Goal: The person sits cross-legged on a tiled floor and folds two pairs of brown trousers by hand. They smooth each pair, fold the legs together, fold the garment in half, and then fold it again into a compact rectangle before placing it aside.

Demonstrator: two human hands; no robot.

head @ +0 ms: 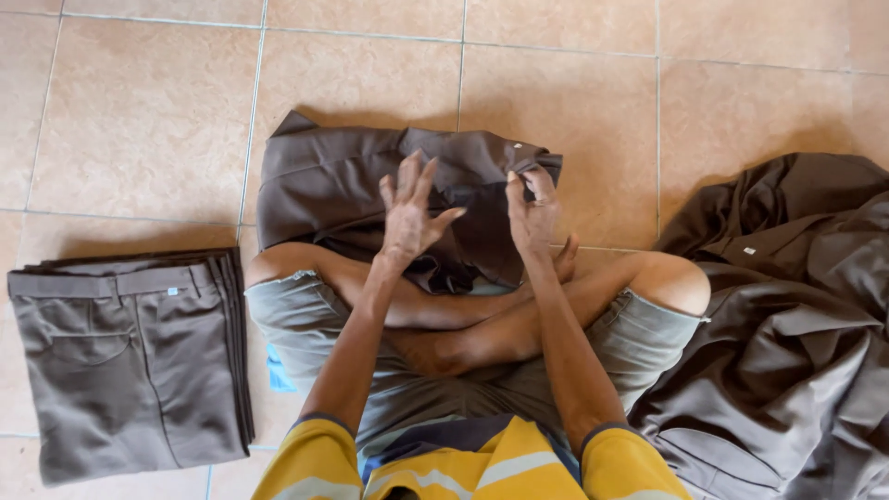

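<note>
Fingers of the left hand [410, 215] spread flat, pressing brown trousers [370, 190] that lie on the floor just beyond the crossed legs, seemingly to smooth them. The right hand [533, 215] pinches the cloth's far right edge, holding it taut. Left lies a folded stack [130, 361]; right, a loose heap of garments [787, 324]. Beige floor tiles [148, 111] spread beneath.

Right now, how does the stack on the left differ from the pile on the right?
The stack is folded flat and squared, edges aligned; the pile is crumpled and loose. The stack shows waistbands with belt loops on top; the pile shows jumbled folds. Neither hand touches either. Both are brown trousers on the tile floor.
</note>
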